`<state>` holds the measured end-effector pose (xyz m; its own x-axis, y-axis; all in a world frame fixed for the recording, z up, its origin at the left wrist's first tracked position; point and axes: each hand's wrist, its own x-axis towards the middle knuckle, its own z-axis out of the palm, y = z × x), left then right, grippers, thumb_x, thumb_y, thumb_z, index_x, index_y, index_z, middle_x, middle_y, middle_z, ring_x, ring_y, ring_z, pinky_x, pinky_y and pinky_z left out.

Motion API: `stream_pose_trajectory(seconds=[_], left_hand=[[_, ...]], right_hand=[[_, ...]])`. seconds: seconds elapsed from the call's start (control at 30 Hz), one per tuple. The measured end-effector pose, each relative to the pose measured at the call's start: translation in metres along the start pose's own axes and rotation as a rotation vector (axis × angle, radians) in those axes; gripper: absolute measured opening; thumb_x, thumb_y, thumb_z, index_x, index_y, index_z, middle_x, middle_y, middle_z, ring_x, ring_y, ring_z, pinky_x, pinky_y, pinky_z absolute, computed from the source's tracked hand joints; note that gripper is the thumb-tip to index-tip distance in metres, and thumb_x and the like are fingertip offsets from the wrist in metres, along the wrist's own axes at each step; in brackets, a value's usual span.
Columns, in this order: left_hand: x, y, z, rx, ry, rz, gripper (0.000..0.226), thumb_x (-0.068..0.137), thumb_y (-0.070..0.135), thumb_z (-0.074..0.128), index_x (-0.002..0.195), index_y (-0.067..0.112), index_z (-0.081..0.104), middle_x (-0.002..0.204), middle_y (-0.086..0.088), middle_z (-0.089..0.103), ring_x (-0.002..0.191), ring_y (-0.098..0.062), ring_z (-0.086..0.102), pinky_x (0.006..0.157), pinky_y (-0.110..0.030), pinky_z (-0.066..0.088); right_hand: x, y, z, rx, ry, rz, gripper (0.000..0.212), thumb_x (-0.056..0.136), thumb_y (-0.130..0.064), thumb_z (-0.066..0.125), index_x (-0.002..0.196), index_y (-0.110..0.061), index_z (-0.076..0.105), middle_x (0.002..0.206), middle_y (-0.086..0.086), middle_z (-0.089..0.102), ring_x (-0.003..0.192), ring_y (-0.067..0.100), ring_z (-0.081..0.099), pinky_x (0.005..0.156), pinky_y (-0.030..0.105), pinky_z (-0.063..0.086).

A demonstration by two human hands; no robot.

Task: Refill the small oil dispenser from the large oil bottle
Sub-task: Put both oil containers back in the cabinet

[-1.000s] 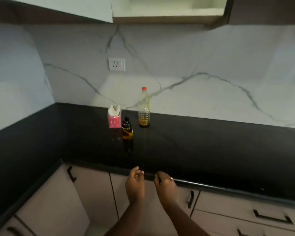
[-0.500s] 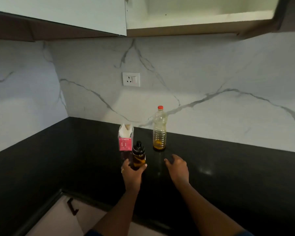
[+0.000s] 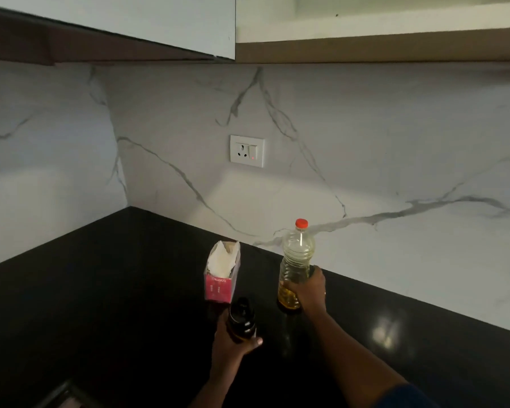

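a glossy black countertop point(image 3: 100, 304) wrapped the corner, carrying an upright pink tissue box point(image 3: 220, 285) and, at the box's three o'clock, the standing red-capped large oil bottle point(image 3: 296, 254); at its five o'clock the small dispenser point(image 3: 242, 318) sat low, contact with the top unclear.

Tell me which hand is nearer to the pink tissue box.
Left. The left hand, gripping the small dispenser, is just in front of the tissue box; the right hand grips the large oil bottle off to the box's right.
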<state>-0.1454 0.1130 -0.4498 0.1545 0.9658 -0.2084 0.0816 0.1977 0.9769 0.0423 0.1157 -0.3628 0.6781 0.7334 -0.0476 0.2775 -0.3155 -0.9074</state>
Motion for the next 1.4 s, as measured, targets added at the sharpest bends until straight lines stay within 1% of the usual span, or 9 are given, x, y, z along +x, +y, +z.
stream_pose_trajectory(seconds=[0.13, 0.27, 0.37, 0.57, 0.73, 0.9, 0.97, 1.23, 1.4], left_hand=[[0.043, -0.040, -0.002, 0.052, -0.003, -0.028, 0.110, 0.024, 0.032, 0.090, 0.125, 0.027, 0.047, 0.114, 0.000, 0.065, 0.109, -0.019, 0.061, 0.101, -0.047, 0.044], [0.025, -0.013, -0.005, 0.297, -0.097, -0.008, 0.072, 0.057, 0.028, 0.085, 0.114, 0.033, 0.041, 0.105, 0.010, 0.062, 0.095, -0.003, 0.060, 0.082, -0.012, 0.047], [0.029, -0.009, -0.005, 0.379, -0.122, -0.003, 0.060, 0.063, 0.031, 0.080, 0.110, 0.032, 0.042, 0.100, 0.014, 0.062, 0.089, 0.003, 0.059, 0.071, -0.004, 0.043], [0.041, -0.008, 0.001, 0.397, -0.070, 0.002, 0.060, 0.059, 0.026, 0.084, 0.105, 0.034, 0.047, 0.096, 0.014, 0.064, 0.086, 0.001, 0.060, 0.073, -0.006, 0.045], [0.099, -0.044, 0.017, 0.325, -0.082, 0.008, 0.098, 0.030, 0.043, 0.085, 0.121, 0.026, 0.054, 0.100, 0.008, 0.069, 0.094, -0.009, 0.066, 0.094, -0.038, 0.050], [0.035, 0.037, 0.024, 0.360, -0.060, 0.102, 0.057, 0.064, 0.021, 0.081, 0.111, 0.021, 0.050, 0.100, 0.008, 0.062, 0.091, -0.007, 0.059, 0.081, -0.018, 0.043], [0.027, 0.048, 0.022, 0.333, -0.051, 0.139, 0.057, 0.065, 0.020, 0.081, 0.114, 0.017, 0.050, 0.103, 0.008, 0.061, 0.090, -0.007, 0.056, 0.077, -0.017, 0.041], [0.003, 0.100, 0.008, 0.160, -0.096, 0.187, 0.070, 0.065, 0.013, 0.080, 0.126, 0.020, 0.047, 0.119, 0.002, 0.059, 0.114, -0.019, 0.053, 0.099, -0.036, 0.042], [-0.027, 0.158, 0.010, 0.134, -0.111, 0.319, 0.056, 0.067, 0.021, 0.079, 0.117, 0.020, 0.053, 0.105, 0.004, 0.061, 0.101, -0.016, 0.057, 0.085, -0.028, 0.044]], right_hand=[[0.025, 0.005, 0.020, 0.072, 0.048, -0.029, 0.088, 0.051, -0.027, 0.090, 0.125, -0.013, 0.044, 0.125, 0.007, 0.054, 0.120, 0.027, 0.050, 0.103, 0.050, 0.040], [0.031, 0.005, 0.030, 0.118, 0.045, 0.034, 0.086, 0.057, -0.025, 0.088, 0.127, -0.012, 0.040, 0.124, 0.008, 0.056, 0.118, 0.030, 0.053, 0.102, 0.051, 0.039], [0.038, 0.005, 0.036, 0.105, 0.053, 0.070, 0.078, 0.065, -0.030, 0.083, 0.125, -0.015, 0.036, 0.120, 0.009, 0.058, 0.114, 0.031, 0.055, 0.101, 0.055, 0.039], [0.030, 0.008, 0.036, 0.023, 0.097, -0.009, 0.067, 0.065, -0.032, 0.082, 0.114, -0.020, 0.039, 0.111, 0.001, 0.059, 0.111, 0.024, 0.057, 0.106, 0.049, 0.034], [0.012, 0.016, 0.028, 0.010, 0.059, -0.043, 0.066, 0.060, -0.034, 0.084, 0.109, -0.027, 0.040, 0.105, -0.006, 0.058, 0.107, 0.018, 0.058, 0.100, 0.044, 0.043], [-0.012, 0.016, 0.018, 0.035, 0.074, -0.055, 0.064, 0.058, -0.033, 0.084, 0.103, -0.031, 0.038, 0.102, -0.008, 0.057, 0.103, 0.016, 0.059, 0.092, 0.041, 0.050], [-0.020, 0.012, 0.012, 0.049, 0.090, -0.076, 0.064, 0.059, -0.031, 0.084, 0.104, -0.031, 0.038, 0.106, -0.006, 0.056, 0.104, 0.016, 0.058, 0.092, 0.039, 0.049], [-0.056, -0.011, -0.010, 0.031, 0.135, -0.218, 0.065, 0.061, -0.026, 0.083, 0.108, -0.027, 0.039, 0.111, -0.004, 0.055, 0.107, 0.017, 0.056, 0.094, 0.039, 0.049], [-0.081, -0.054, -0.034, 0.071, 0.191, -0.359, 0.061, 0.062, -0.032, 0.081, 0.107, -0.025, 0.041, 0.101, -0.006, 0.057, 0.097, 0.017, 0.060, 0.082, 0.034, 0.051]])
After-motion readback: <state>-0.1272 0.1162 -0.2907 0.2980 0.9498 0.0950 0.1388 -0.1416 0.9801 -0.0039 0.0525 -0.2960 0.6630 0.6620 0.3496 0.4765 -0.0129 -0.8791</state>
